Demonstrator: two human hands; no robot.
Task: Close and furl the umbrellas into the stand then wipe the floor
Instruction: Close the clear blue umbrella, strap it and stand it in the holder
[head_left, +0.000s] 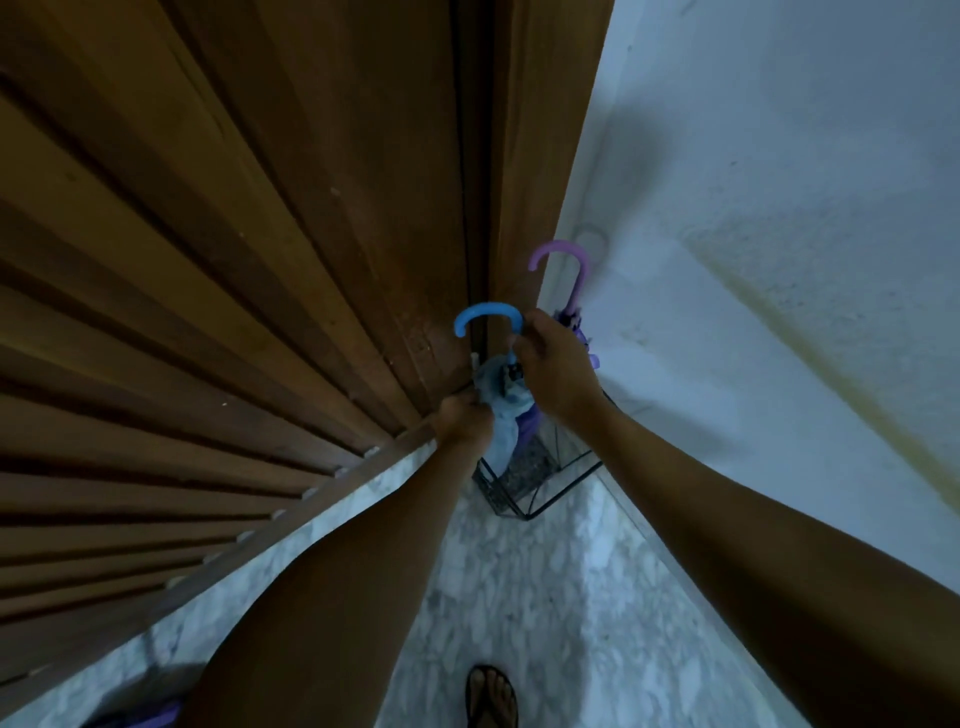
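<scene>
Matt wooden door (260, 260), thin wire stand (540, 499), glossy marble floor (519, 597).

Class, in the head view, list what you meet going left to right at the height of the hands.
Wooden slatted door → left hand → blue umbrella → right hand → white wall.

The right hand (553, 364) hides the blue umbrella (501, 415) stem. Below the left hand (462, 418), its tip is hidden.
</scene>
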